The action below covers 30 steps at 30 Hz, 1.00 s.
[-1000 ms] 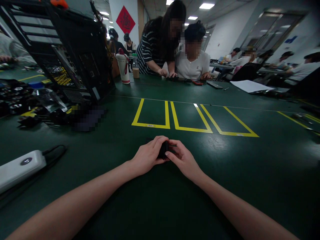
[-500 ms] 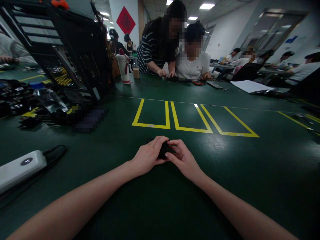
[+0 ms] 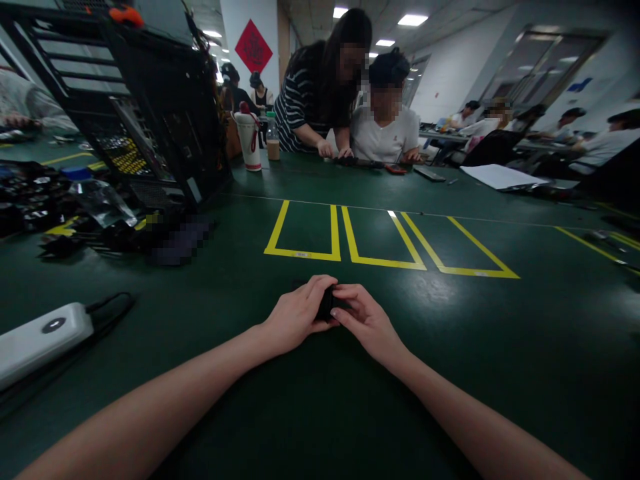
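My left hand (image 3: 296, 315) and my right hand (image 3: 364, 319) meet at the middle of the dark green table (image 3: 500, 347). Both are closed around a small black object (image 3: 327, 303) pinched between the fingers. Most of the object is hidden by the fingers, so its shape is unclear. The hands rest on or just above the table surface, a little in front of the yellow tape rectangles (image 3: 305, 230).
A white power bank (image 3: 43, 337) with a black cable lies at the left. A black open computer case (image 3: 140, 113) and loose dark parts (image 3: 75, 220) stand at the back left. Two people (image 3: 350, 100) work across the table beside a white bottle (image 3: 249, 137). Papers (image 3: 500, 175) lie at the back right.
My hands keep the same hold on the small black object. The view has tilted slightly, so everything sits a little lower in the picture.
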Motion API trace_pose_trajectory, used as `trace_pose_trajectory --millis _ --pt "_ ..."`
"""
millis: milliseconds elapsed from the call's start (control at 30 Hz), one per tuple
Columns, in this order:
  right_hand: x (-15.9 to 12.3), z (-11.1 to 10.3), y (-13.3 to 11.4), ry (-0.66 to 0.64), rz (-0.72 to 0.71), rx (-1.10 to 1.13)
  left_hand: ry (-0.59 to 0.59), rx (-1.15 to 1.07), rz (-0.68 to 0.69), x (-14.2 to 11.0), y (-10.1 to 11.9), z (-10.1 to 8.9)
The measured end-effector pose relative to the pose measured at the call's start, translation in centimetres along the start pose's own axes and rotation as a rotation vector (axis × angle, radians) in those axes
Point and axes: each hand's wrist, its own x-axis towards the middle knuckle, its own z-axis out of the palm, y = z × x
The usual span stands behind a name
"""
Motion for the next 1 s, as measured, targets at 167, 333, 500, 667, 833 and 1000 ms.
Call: trace_pose_trajectory --millis 167,333,500,667,833,1000 --pt "0.14 -0.11 -0.42 -0.007 0.087 -0.032 -0.013 0.005 -0.017 0.02 0.03 -0.08" --pt "0.05 -0.11 -0.35 -0.048 0.07 0.019 -0.025 0.002 -0.028 -0.02 0.13 -0.15" --pt "0.06 -0.01 -0.19 -0.016 0.018 0.006 -0.009 -0.016 -0.012 0.02 0.01 -0.02" --pt "0.12 0.02 -0.51 -0.016 0.058 -0.014 -0.006 -0.028 -0.018 0.07 -0.12 0.04" --pt "0.09 -0.07 -0.76 -0.035 0.108 -0.038 -0.015 -0.021 -0.017 0.02 -0.01 -0.05" --pt "0.11 0.03 -0.15 -0.023 0.036 0.006 -0.014 -0.003 -0.014 0.0 0.16 -0.13"
